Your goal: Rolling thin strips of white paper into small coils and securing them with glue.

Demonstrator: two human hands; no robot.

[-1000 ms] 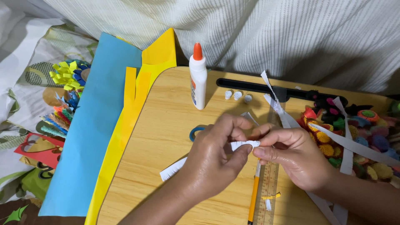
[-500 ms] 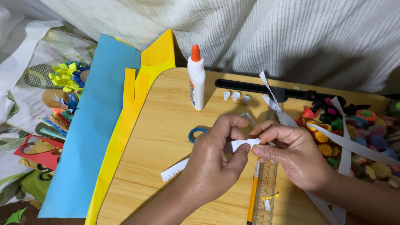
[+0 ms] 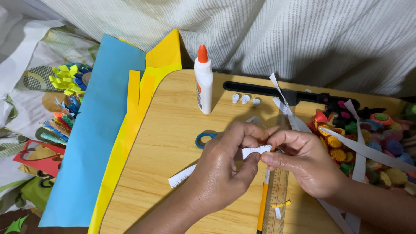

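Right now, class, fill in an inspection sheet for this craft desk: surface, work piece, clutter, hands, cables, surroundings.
Surface: light wooden table, rounded corner.
Work piece: white fringed paper strip, pinched between both hands.
Clutter: white glue bottle with orange cap; clear ruler; blue-handled scissors; colourful paper flowers; white paper strips.
Hands: left hand and right hand grip the strip.
Cables: nothing seen.
Surroundings: blue paper sheet, yellow paper sheet, striped white cloth.
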